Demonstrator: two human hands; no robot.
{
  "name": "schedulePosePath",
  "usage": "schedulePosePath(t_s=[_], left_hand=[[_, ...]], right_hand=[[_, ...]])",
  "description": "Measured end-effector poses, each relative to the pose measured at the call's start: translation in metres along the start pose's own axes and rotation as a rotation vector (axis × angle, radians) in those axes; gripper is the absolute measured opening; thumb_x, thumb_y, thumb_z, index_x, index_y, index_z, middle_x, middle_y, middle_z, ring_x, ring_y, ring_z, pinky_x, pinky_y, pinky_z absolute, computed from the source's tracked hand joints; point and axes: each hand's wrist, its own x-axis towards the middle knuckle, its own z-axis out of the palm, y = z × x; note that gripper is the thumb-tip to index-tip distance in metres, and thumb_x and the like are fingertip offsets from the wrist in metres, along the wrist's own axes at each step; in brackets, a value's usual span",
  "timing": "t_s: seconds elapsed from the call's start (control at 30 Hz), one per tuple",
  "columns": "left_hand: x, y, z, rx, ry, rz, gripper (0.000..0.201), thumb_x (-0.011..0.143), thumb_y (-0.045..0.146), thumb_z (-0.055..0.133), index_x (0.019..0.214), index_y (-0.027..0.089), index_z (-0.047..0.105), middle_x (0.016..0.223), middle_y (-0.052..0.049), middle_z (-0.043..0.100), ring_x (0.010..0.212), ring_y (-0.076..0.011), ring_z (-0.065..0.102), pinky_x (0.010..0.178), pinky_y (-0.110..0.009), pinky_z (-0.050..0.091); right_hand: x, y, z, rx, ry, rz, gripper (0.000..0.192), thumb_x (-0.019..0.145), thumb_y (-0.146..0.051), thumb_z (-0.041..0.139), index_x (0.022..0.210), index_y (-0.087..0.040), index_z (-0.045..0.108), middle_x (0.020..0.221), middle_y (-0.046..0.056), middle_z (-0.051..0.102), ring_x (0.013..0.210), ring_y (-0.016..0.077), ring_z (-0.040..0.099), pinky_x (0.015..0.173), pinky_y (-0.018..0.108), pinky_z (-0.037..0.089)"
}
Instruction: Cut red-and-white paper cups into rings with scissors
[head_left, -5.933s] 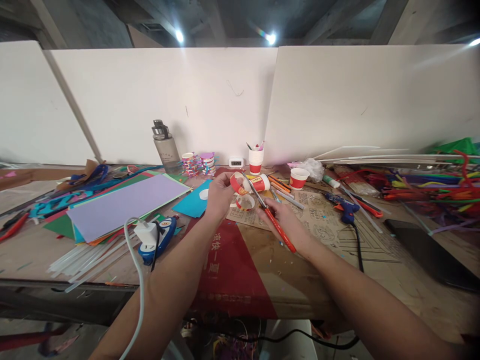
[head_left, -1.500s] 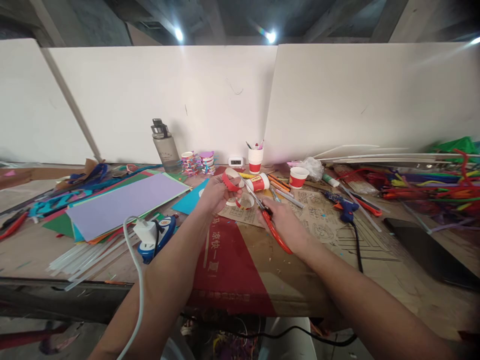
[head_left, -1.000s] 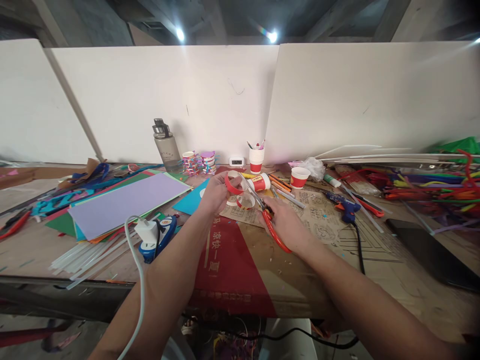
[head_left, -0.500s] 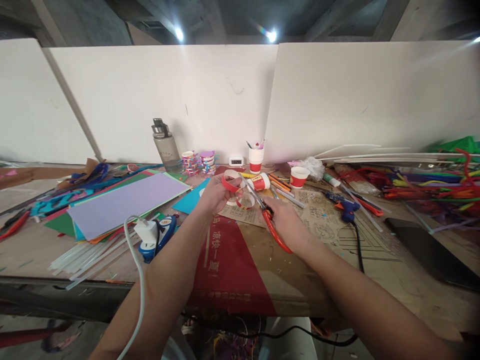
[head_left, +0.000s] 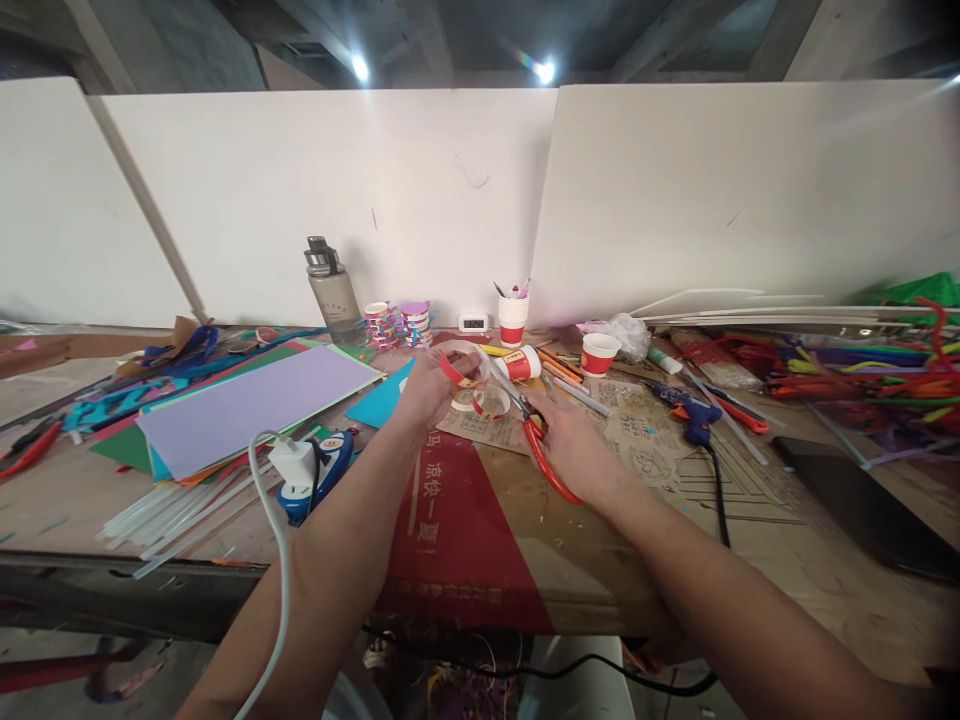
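Note:
My left hand [head_left: 427,390] pinches a red and white piece of paper cup [head_left: 453,372], cut down to a ring-like band. In my right hand [head_left: 576,436] is a pair of scissors [head_left: 553,472] with red handles. Their metal blades point up and left, meeting the right side of the cup piece; whether the blades are fully closed cannot be made out. Just below hangs or lies a curled red and white paper strip [head_left: 493,404], and I cannot tell if it is joined to the held piece. A whole paper cup [head_left: 523,363] lies on its side behind the blades.
Coloured paper sheets [head_left: 259,405], clear glue sticks [head_left: 176,515] and a power socket [head_left: 307,480] with a white cable are at left. A glue gun [head_left: 696,418] and a black tablet-like slab [head_left: 862,500] lie right. Behind stand a bottle [head_left: 335,300] and a cup [head_left: 600,354].
The cup piece in my left hand has turned and dropped slightly against the scissor blades. My right hand stays in nearly the same place.

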Motion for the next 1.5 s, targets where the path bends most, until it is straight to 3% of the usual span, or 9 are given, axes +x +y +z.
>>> schedulePosePath(t_s=[0.23,0.57,0.7,0.87,1.07,1.37,1.5], left_hand=[[0.0,-0.0056,-0.0005,-0.001,-0.044,-0.034,0.037,0.056,0.034,0.092,0.066,0.013,0.063,0.061,-0.001,0.06,0.057,-0.0105,0.056,0.053,-0.024,0.048],[-0.0018,0.001,-0.0023,0.02,-0.052,-0.083,0.041,0.056,0.034,0.092,0.064,0.013,0.058,0.07,-0.004,0.064,0.062,-0.012,0.062,0.053,-0.023,0.049],[-0.0022,0.0034,-0.0011,0.024,-0.046,-0.05,0.042,0.06,0.038,0.091,0.067,0.014,0.056,0.07,-0.003,0.064,0.07,-0.0143,0.066,0.06,-0.025,0.053],[0.0018,0.0015,-0.0021,-0.03,0.084,0.045,0.045,0.057,0.038,0.092,0.066,0.016,0.054,0.066,0.0,0.062,0.072,-0.0161,0.067,0.062,-0.027,0.056],[-0.0017,-0.0038,0.0032,0.007,-0.003,-0.025,0.044,0.058,0.034,0.091,0.059,0.016,0.05,0.062,-0.001,0.059,0.071,-0.0166,0.066,0.059,-0.026,0.056],[-0.0007,-0.0045,0.0001,0.021,-0.029,-0.076,0.042,0.056,0.034,0.092,0.063,0.015,0.055,0.061,0.001,0.06,0.056,-0.0111,0.061,0.052,-0.023,0.051],[-0.0005,-0.0035,-0.0017,0.017,-0.032,-0.11,0.043,0.056,0.032,0.093,0.064,0.015,0.054,0.059,0.002,0.057,0.057,-0.0126,0.063,0.053,-0.024,0.05]], right_hand=[[0.0007,0.0009,0.0008,-0.024,-0.012,0.023,0.02,0.095,-0.025,0.052,0.111,-0.019,0.064,0.108,0.012,0.069,0.097,0.0243,0.064,0.086,0.034,0.047],[0.0021,0.0035,0.0022,0.051,-0.006,0.0,0.012,0.094,-0.021,0.052,0.098,-0.019,0.063,0.099,0.009,0.07,0.085,0.0212,0.063,0.079,0.031,0.046],[0.0024,0.0026,0.0014,0.024,-0.006,-0.003,0.013,0.093,-0.021,0.052,0.1,-0.019,0.063,0.096,0.009,0.071,0.085,0.0217,0.064,0.078,0.031,0.045],[0.0011,0.0018,0.0015,0.002,-0.013,-0.007,0.015,0.094,-0.022,0.052,0.103,-0.019,0.064,0.103,0.011,0.071,0.09,0.0224,0.064,0.082,0.032,0.046],[-0.0001,-0.0006,0.0002,-0.11,0.005,0.032,0.032,0.096,-0.028,0.054,0.126,-0.018,0.062,0.117,0.017,0.066,0.099,0.0274,0.063,0.084,0.036,0.047],[0.0015,-0.0004,-0.0017,-0.084,-0.008,0.026,0.022,0.096,-0.024,0.052,0.113,-0.018,0.065,0.109,0.013,0.069,0.094,0.0251,0.064,0.081,0.033,0.046],[0.0014,-0.0009,-0.0026,-0.061,-0.022,0.035,0.022,0.094,-0.021,0.053,0.112,-0.018,0.065,0.104,0.011,0.071,0.088,0.0233,0.064,0.078,0.032,0.045]])
